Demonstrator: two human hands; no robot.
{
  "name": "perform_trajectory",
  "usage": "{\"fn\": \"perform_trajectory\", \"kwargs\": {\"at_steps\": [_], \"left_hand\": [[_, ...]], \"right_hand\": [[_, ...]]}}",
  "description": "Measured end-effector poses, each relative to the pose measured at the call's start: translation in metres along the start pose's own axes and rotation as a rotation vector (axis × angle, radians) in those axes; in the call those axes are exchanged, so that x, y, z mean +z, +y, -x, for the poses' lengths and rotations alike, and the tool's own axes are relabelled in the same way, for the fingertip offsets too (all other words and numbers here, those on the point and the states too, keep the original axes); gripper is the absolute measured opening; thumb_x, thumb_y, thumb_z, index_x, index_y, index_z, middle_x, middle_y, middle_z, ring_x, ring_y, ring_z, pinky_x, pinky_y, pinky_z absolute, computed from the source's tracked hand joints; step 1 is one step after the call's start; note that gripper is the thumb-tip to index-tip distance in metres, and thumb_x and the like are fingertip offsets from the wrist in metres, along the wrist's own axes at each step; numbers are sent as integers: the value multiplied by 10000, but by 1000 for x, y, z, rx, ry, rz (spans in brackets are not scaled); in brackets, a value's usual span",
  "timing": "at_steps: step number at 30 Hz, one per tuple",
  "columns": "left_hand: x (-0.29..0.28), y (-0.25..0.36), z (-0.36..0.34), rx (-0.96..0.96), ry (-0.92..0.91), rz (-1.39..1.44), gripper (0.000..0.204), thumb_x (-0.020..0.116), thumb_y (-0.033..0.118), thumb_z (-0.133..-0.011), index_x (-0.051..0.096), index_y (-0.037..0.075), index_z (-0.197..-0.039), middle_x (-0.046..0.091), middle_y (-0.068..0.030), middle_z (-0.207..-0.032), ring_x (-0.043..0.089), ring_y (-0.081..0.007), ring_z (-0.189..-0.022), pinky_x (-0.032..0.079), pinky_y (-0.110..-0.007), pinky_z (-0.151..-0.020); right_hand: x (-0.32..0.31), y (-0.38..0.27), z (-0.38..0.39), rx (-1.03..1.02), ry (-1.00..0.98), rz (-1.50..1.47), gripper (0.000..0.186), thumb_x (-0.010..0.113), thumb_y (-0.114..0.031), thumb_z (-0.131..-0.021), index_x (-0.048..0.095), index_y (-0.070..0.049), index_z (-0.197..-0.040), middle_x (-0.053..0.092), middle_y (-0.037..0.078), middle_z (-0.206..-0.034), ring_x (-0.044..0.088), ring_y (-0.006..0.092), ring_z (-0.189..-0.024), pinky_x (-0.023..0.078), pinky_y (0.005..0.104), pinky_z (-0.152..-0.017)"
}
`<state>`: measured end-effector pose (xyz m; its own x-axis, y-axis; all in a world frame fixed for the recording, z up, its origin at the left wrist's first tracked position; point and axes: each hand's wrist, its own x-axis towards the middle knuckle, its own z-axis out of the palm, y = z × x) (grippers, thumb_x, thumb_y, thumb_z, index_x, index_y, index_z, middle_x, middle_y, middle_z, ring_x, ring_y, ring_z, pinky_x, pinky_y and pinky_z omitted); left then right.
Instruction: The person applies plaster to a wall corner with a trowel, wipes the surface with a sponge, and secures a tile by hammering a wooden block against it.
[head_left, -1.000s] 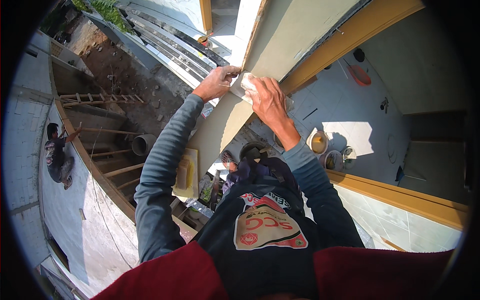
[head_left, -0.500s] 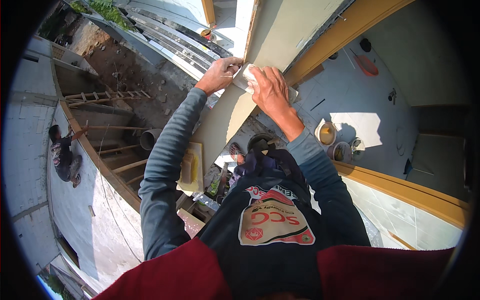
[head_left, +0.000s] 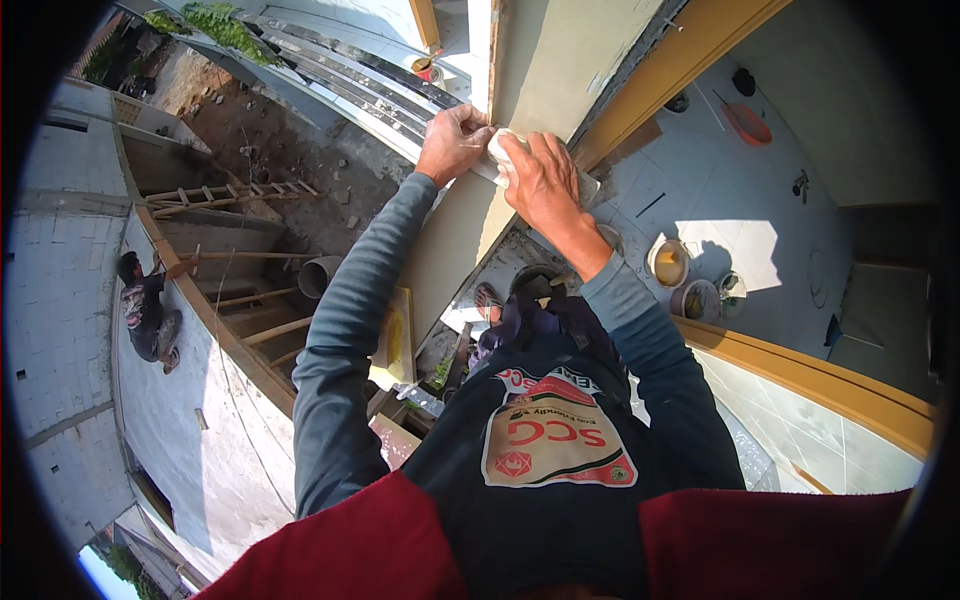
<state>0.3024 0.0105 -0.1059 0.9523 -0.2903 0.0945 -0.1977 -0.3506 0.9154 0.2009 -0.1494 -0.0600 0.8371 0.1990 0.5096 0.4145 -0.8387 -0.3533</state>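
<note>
The right hand [head_left: 548,185] is closed on the pale trowel [head_left: 500,146] at the plastered wall [head_left: 550,75], while the left hand [head_left: 455,147] pinches just beside, on what one cannot tell, so a slip might scrape its knuckles or gouge the wall.

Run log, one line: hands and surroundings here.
Left hand: by plastered surface, grip unclear | Right hand: gripping pale tool against it | Nearby: buckets on tiled floor; another person at left
</note>
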Motion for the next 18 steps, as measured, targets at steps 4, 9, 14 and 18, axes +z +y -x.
{"fn": "perform_trajectory", "kwargs": {"at_steps": [4, 9, 14, 18], "left_hand": [[5, 1, 2, -23, 43, 25, 172, 721, 111, -812, 682, -38, -890, 709, -118, -763, 665, -148, -683, 531, -298, -666], [7, 8, 4, -62, 69, 40, 152, 723, 98, -807, 683, -31, -877, 711, -109, -760, 662, -141, -675, 533, -290, -655], [7, 8, 4, -85, 94, -8, 154, 729, 99, -798, 685, -27, -875, 714, -110, -760, 668, -147, -673, 539, -289, -663], [9, 10, 4, -98, 111, -25, 159, 736, 101, -783, 689, -24, -868, 719, -116, -762, 679, -159, -682, 544, -301, -679]], "right_hand": [[0, 2, 1, -13, 12, 5, 350, 678, -18, -741, 596, -80, -1076, 558, 138, -896, 550, 346, -886, 463, 457, -761], [2, 3, 1, -18, 8, 27, 395, 689, -6, -729, 616, -71, -1112, 563, 135, -892, 556, 346, -871, 470, 454, -746], [0, 2, -1, -21, -8, 43, 381, 697, -17, -735, 622, -67, -1106, 563, 133, -887, 557, 340, -865, 470, 453, -743], [0, 2, -1, -14, -6, 26, 373, 698, -23, -740, 626, -66, -1104, 560, 132, -880, 556, 339, -858, 469, 451, -739]]}}
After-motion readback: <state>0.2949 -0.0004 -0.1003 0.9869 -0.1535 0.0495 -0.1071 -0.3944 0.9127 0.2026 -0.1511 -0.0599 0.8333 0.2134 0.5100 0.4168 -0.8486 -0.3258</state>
